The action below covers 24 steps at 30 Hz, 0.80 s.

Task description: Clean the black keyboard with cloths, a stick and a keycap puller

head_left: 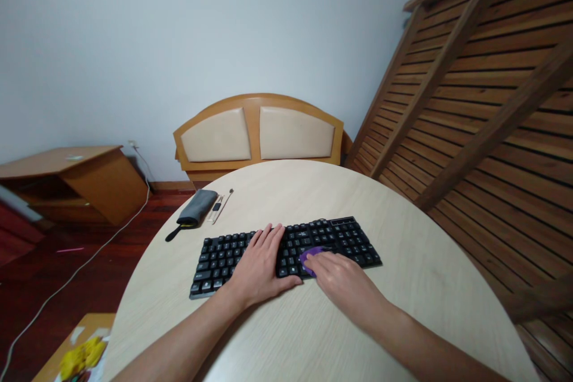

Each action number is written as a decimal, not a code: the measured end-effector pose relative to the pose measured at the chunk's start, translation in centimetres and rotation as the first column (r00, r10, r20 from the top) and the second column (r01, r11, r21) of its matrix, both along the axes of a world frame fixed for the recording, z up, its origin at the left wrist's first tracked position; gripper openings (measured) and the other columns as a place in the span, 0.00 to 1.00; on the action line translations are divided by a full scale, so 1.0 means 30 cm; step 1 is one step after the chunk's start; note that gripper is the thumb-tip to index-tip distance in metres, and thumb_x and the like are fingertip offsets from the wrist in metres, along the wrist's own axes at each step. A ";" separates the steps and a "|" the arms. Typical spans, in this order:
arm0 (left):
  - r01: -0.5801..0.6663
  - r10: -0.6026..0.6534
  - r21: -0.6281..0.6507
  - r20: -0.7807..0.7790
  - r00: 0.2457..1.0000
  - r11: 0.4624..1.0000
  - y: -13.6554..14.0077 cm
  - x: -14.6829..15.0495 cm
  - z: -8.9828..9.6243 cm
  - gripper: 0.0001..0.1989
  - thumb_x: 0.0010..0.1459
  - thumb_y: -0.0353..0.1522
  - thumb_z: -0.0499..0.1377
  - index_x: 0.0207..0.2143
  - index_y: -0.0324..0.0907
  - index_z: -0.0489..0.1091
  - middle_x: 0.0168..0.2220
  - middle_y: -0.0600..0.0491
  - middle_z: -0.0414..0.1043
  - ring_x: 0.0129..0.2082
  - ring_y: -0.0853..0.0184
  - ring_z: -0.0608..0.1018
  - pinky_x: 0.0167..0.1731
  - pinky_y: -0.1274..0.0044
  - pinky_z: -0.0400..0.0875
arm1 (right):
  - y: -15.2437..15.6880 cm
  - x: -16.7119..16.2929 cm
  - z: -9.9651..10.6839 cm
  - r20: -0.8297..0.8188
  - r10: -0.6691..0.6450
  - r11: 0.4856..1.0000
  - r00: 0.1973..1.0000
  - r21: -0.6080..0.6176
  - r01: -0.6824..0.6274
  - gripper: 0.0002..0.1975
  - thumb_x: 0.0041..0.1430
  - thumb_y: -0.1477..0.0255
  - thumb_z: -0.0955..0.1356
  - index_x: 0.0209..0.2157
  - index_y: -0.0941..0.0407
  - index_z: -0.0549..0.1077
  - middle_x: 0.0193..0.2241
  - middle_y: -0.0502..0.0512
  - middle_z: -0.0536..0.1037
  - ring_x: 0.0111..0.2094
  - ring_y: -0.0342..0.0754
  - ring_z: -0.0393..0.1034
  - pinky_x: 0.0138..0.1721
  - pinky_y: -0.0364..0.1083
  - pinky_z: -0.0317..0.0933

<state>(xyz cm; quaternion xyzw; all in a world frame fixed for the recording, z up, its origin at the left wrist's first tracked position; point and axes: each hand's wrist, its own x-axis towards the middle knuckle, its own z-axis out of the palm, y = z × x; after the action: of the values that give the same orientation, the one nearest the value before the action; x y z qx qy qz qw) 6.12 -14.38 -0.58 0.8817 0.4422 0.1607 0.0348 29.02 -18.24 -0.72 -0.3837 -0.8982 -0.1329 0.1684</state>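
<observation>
A black computer keyboard lies at a slight slant across the round table. My left hand rests flat on the middle of its keys, fingers stretched out and the thumb pointing right along the front edge. In my right hand is a bunched purple cloth, pressed against the keys right of centre. The fingers are closed round the cloth and hide part of it. Some keys are covered by both hands.
The pale table holds a grey pouch and a thin brush at back left. Behind stands a padded headboard. Wooden slats lean at right. A low cabinet, white cable and yellow item are at left.
</observation>
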 end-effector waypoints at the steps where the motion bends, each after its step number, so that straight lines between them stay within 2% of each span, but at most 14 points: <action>1: 0.016 -0.016 -0.002 0.013 1.000 1.000 0.001 0.004 0.006 0.55 0.54 0.61 0.58 0.71 0.36 0.46 0.69 0.36 0.54 0.70 0.46 0.55 0.67 0.54 0.53 | -0.001 0.006 -0.003 -0.010 -0.014 1.000 1.000 -0.003 0.014 0.15 0.59 0.87 0.66 0.46 0.62 0.76 0.41 0.60 0.82 0.40 0.53 0.78 0.41 0.50 0.72; 6: 0.091 -0.091 0.006 0.009 0.996 0.996 0.001 0.004 0.041 0.51 0.57 0.58 0.57 0.71 0.38 0.44 0.71 0.39 0.52 0.71 0.50 0.55 0.69 0.56 0.50 | 0.004 0.057 -0.017 -0.015 -0.099 0.995 0.995 -0.007 0.099 0.16 0.58 0.88 0.65 0.45 0.62 0.76 0.41 0.61 0.83 0.39 0.53 0.78 0.41 0.51 0.73; 10: 0.061 -0.061 0.011 -0.052 0.997 0.998 0.009 -0.033 0.045 0.56 0.52 0.64 0.55 0.72 0.41 0.45 0.72 0.40 0.47 0.71 0.44 0.50 0.68 0.51 0.47 | 0.010 0.130 -0.004 0.007 -0.211 0.977 0.978 -0.034 0.211 0.17 0.58 0.88 0.63 0.44 0.60 0.77 0.39 0.61 0.83 0.37 0.53 0.79 0.39 0.50 0.72; 12: 0.018 -0.018 0.003 -0.071 0.997 1.000 0.017 -0.048 0.038 0.58 0.50 0.66 0.55 0.71 0.41 0.46 0.72 0.39 0.46 0.71 0.41 0.48 0.67 0.49 0.48 | 0.016 0.159 0.025 0.039 -0.317 0.944 0.948 -0.090 0.319 0.16 0.58 0.87 0.63 0.40 0.59 0.78 0.36 0.60 0.83 0.35 0.53 0.79 0.36 0.49 0.72; 15: -0.045 0.043 -0.022 -0.084 0.996 0.999 0.027 -0.054 0.030 0.57 0.49 0.67 0.54 0.70 0.41 0.50 0.72 0.38 0.48 0.70 0.38 0.51 0.66 0.47 0.48 | 0.038 0.173 0.091 0.119 -0.491 0.846 0.863 -0.175 0.505 0.12 0.59 0.83 0.64 0.36 0.58 0.78 0.29 0.58 0.83 0.31 0.56 0.79 0.30 0.49 0.69; 17: -0.069 0.065 -0.041 -0.087 0.994 0.997 0.029 -0.050 0.027 0.56 0.49 0.67 0.54 0.70 0.41 0.52 0.71 0.39 0.51 0.70 0.38 0.53 0.65 0.47 0.50 | 0.070 0.159 0.134 0.137 -0.552 0.799 0.823 -0.197 0.569 0.12 0.62 0.81 0.64 0.38 0.57 0.78 0.30 0.58 0.83 0.31 0.56 0.80 0.29 0.48 0.68; 20: -0.084 0.079 -0.058 -0.097 0.992 0.995 0.028 -0.043 0.027 0.55 0.49 0.67 0.54 0.68 0.41 0.55 0.71 0.39 0.52 0.69 0.38 0.55 0.65 0.48 0.50 | 0.145 0.121 0.171 0.109 -0.553 0.802 0.826 -0.198 0.563 0.14 0.65 0.79 0.62 0.45 0.58 0.78 0.36 0.61 0.84 0.36 0.56 0.80 0.33 0.48 0.68; 24: -0.092 0.086 -0.055 -0.106 0.991 0.994 0.027 -0.041 0.026 0.54 0.50 0.66 0.55 0.68 0.40 0.56 0.71 0.40 0.52 0.69 0.39 0.55 0.66 0.48 0.49 | 0.243 0.077 0.168 0.045 -0.444 0.868 0.895 -0.226 0.442 0.16 0.67 0.80 0.60 0.49 0.59 0.77 0.41 0.63 0.83 0.42 0.55 0.79 0.41 0.48 0.68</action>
<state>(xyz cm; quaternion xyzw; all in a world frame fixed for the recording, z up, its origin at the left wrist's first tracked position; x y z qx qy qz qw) 4.90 -13.58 0.20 0.8669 0.4868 0.1030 0.0309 31.33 -10.93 4.32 -0.5967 -0.7949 -0.0613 0.0917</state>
